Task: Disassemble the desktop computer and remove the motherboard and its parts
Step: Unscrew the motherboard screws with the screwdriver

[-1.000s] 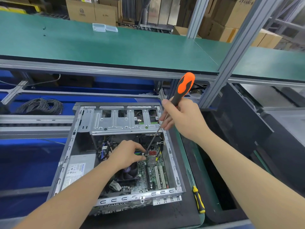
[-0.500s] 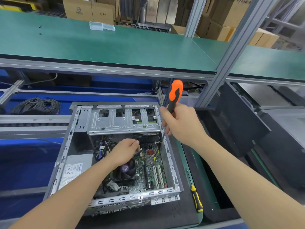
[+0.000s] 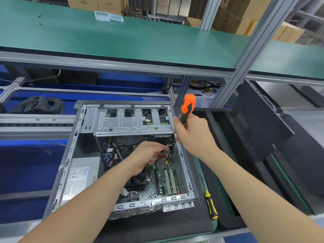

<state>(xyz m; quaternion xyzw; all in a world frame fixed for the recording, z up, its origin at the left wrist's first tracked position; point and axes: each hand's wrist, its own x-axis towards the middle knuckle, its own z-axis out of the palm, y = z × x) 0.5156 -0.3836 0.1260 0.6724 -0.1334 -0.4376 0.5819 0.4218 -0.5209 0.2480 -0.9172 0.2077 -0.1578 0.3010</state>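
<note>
An open desktop case [image 3: 70, 155] lies on its side in front of me, showing the green motherboard [image 3: 163, 179], a black CPU fan [image 3: 138, 178], the grey power supply [image 3: 78, 178] and a metal drive cage [image 3: 133, 123]. My right hand [image 3: 194, 135] grips an orange-and-black screwdriver [image 3: 188, 106] nearly upright, its shaft running down along the case's right wall to the board. My left hand [image 3: 149, 156] reaches into the case over the board near the red connectors, fingers curled close to the shaft's tip; what they pinch is hidden.
A yellow-and-black screwdriver [image 3: 211, 205] lies on the mat right of the case. A black side panel [image 3: 259, 127] leans at the right. A coil of black cable [image 3: 38, 105] sits at the left. A green shelf [image 3: 114, 39] overhangs the bench.
The screwdriver has swung from a slant to nearly upright and its tip has shifted toward the case's right wall. My left hand has moved right across the board, following the tip.
</note>
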